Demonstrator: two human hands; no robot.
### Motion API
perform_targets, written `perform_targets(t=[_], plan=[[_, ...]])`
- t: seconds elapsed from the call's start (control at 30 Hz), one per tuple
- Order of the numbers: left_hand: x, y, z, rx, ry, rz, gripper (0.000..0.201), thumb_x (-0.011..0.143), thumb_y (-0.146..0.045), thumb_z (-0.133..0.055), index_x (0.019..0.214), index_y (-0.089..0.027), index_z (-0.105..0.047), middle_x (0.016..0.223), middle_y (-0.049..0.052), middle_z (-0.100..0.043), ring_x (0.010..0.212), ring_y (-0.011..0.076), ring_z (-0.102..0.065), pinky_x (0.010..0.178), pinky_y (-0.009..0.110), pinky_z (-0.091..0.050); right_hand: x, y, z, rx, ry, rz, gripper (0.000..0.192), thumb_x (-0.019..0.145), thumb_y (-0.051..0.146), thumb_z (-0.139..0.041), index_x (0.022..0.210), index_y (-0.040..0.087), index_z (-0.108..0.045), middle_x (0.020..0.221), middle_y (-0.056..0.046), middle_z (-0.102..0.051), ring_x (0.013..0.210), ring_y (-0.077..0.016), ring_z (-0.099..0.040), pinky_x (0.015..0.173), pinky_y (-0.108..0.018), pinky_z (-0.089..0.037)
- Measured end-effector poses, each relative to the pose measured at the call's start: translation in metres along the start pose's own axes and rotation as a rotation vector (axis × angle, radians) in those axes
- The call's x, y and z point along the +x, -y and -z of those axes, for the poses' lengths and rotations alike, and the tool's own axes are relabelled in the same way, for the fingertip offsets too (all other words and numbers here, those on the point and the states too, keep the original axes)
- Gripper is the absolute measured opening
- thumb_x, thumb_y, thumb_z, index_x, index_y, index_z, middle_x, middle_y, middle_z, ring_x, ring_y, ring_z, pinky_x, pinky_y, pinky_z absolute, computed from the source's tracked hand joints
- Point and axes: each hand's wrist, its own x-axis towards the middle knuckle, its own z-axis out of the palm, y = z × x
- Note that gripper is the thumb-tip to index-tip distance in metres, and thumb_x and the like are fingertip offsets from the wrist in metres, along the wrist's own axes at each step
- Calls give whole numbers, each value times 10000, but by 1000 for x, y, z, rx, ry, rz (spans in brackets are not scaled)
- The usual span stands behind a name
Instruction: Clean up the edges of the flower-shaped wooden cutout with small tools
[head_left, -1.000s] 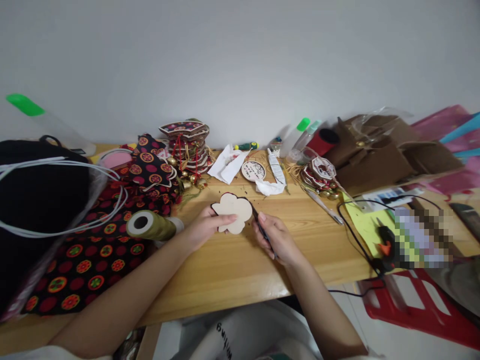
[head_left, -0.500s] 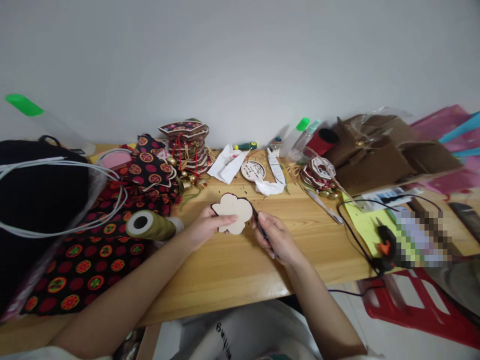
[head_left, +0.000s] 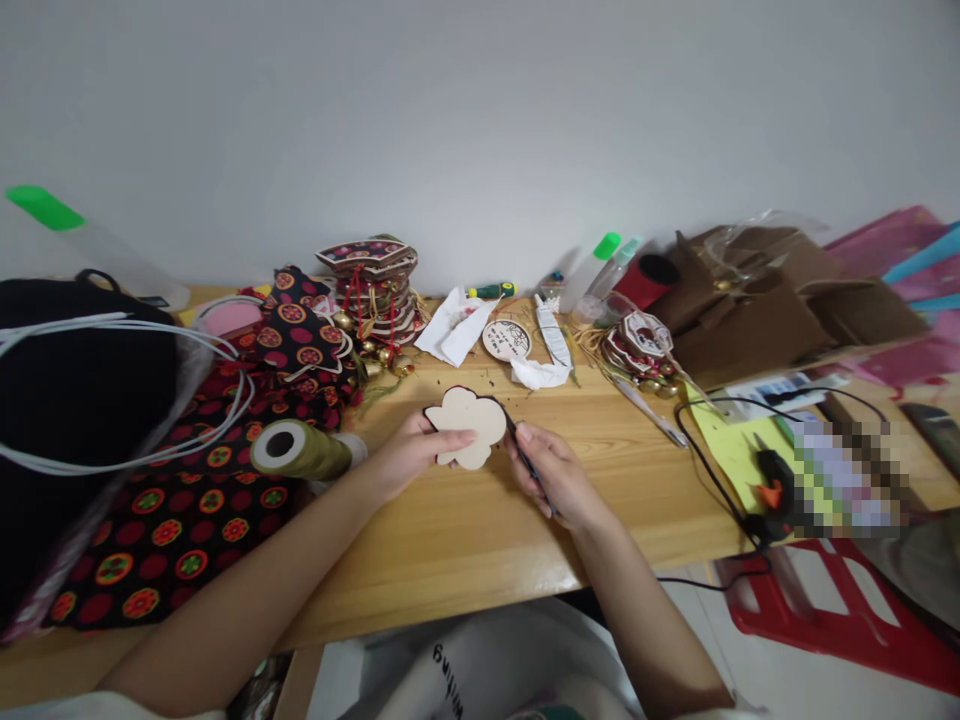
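My left hand (head_left: 409, 458) pinches a flower-shaped pale wooden piece (head_left: 459, 408) above the table, thumb lying across its plain face. Dark cloth shows as a thin rim along the piece's upper and left edges. My right hand (head_left: 551, 470) is closed around a slim dark tool (head_left: 529, 462), whose exact kind I cannot make out. The tool's upper end meets or nearly meets the right edge of the wooden piece. Small dark scraps lie on the wooden table (head_left: 435, 560) just beyond the piece.
At left are patterned black cloth (head_left: 176, 540), a spool of green ribbon (head_left: 304, 450) and a white cable (head_left: 247, 400). Stacked ornaments (head_left: 379, 290), a glue tube (head_left: 553, 335) and a round inscribed disc (head_left: 506, 340) stand behind. A glue gun (head_left: 774, 485) and tweezers (head_left: 651, 410) lie right.
Hardly anything differs. The wooden piece and my right hand with the dark tool have shifted very slightly to the right.
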Motion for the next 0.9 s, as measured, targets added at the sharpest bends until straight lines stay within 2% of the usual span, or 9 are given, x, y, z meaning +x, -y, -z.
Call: perform_targets(t=[0.37,0.6,0.9], plan=[[0,1,0,-19,-15,-17,405,450,-323,-828,783,-136,-694,701,18,-671,573,100,-543,505,215,-382,1,2,0,33,-51,15,385,822,551,-455,718,181,-456,361,109,-329,261,-25,-174,231,-125,-162],[1,0,0,-29,-12,-14,421,426,-342,-842,760,-132,-695,690,20,-679,567,100,-553,502,209,-388,0,1,1,18,12,1,380,835,538,-449,712,179,-459,365,108,-334,261,-22,-171,234,-123,-168],[1,1,1,-12,-6,-24,383,460,-324,-824,761,-131,-688,687,20,-671,569,100,-542,494,210,-376,1,3,0,29,-15,-16,412,797,582,-475,709,180,-454,362,111,-332,263,-22,-163,227,-124,-166]])
